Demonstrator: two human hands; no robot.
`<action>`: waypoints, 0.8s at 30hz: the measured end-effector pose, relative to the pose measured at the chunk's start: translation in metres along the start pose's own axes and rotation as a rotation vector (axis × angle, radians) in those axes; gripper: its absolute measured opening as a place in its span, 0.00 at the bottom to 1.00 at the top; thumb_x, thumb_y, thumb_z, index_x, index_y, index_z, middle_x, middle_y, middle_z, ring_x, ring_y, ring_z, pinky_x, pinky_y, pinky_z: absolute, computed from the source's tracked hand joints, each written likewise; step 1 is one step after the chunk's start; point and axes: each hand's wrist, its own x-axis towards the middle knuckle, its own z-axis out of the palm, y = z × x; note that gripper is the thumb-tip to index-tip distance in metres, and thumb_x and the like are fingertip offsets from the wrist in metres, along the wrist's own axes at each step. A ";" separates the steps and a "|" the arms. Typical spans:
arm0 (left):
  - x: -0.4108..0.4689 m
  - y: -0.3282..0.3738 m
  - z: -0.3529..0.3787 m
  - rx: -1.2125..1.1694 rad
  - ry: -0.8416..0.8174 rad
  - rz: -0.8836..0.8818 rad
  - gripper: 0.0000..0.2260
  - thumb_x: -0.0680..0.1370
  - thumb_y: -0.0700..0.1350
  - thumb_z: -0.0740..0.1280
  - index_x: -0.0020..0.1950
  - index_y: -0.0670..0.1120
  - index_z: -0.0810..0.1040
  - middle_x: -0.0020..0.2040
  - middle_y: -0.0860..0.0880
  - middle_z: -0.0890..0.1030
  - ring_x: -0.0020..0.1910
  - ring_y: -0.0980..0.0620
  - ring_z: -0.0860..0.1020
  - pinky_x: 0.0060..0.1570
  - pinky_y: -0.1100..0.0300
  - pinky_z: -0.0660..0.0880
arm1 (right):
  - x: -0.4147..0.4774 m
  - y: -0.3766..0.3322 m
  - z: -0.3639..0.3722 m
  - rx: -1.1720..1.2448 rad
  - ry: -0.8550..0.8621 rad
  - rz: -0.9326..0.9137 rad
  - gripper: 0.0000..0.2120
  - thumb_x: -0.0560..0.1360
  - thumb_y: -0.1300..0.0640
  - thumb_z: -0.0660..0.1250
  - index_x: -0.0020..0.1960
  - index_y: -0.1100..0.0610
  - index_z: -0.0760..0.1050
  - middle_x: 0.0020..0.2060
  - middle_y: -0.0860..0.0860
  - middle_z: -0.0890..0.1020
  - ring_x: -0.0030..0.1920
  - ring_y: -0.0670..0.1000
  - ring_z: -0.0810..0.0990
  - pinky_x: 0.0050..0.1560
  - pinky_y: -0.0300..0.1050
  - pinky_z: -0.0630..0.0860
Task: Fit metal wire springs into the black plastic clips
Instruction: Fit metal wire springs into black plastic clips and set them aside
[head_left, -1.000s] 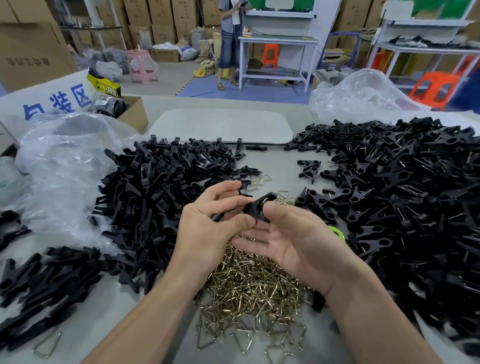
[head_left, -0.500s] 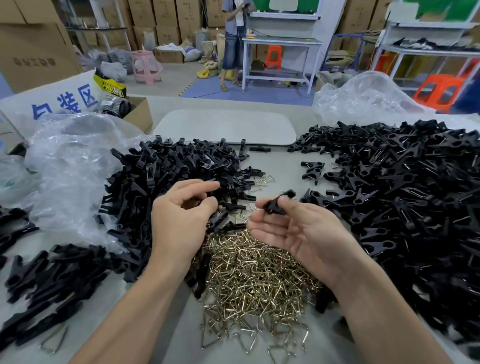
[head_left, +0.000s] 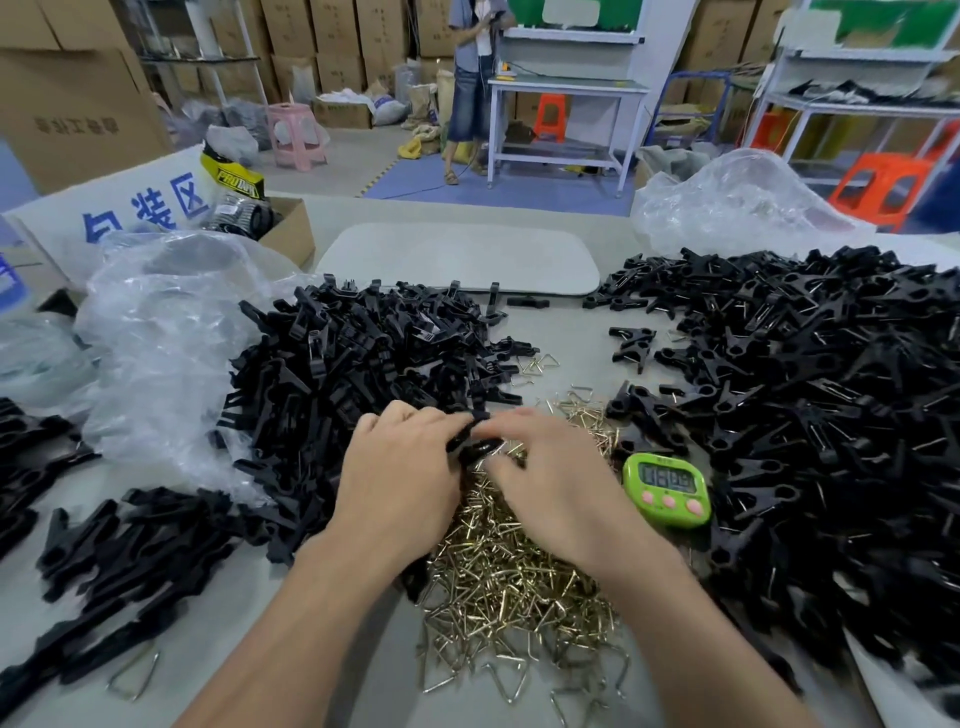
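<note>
A white sign (head_left: 130, 218) at ten o'clock has big blue Chinese writing that ends in 装区. Beside it, a yellow and black label (head_left: 236, 176) starts with PRO, but the rest is too blurry to read. The green timer (head_left: 667, 488), at three o'clock from the hands, shows numbers too small to read. Both hands are palm down over the counter (head_left: 566, 338), close together. The left hand (head_left: 400, 483) and right hand (head_left: 550, 478) meet at one black clip (head_left: 475, 441), just above the pile of gold wire springs (head_left: 514, 577). The left fingers curl round the clip. The right fingers, a bit blurry, pinch its far end. The left heap of clips (head_left: 363, 364) lies at ten o'clock and the right heap of clips (head_left: 805, 415) at three o'clock.
</note>
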 end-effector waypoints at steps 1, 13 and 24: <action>0.000 0.000 0.000 0.039 -0.018 0.014 0.16 0.79 0.49 0.66 0.67 0.60 0.79 0.58 0.58 0.83 0.58 0.50 0.75 0.56 0.52 0.67 | 0.002 -0.002 0.005 -0.100 -0.030 -0.029 0.16 0.80 0.58 0.65 0.65 0.47 0.81 0.62 0.46 0.82 0.60 0.43 0.77 0.64 0.40 0.68; 0.001 0.008 -0.015 -0.655 0.113 -0.298 0.26 0.82 0.43 0.67 0.77 0.65 0.69 0.44 0.64 0.80 0.40 0.58 0.78 0.40 0.68 0.72 | -0.014 0.017 -0.003 0.262 0.325 0.196 0.14 0.82 0.47 0.66 0.42 0.53 0.82 0.29 0.44 0.80 0.26 0.42 0.69 0.27 0.35 0.61; -0.003 0.016 -0.015 -0.952 0.044 -0.405 0.18 0.81 0.40 0.66 0.46 0.64 0.85 0.38 0.59 0.86 0.37 0.51 0.85 0.33 0.60 0.79 | -0.012 0.017 -0.011 0.382 0.328 0.244 0.17 0.82 0.51 0.67 0.36 0.49 0.85 0.27 0.34 0.79 0.32 0.36 0.76 0.37 0.38 0.67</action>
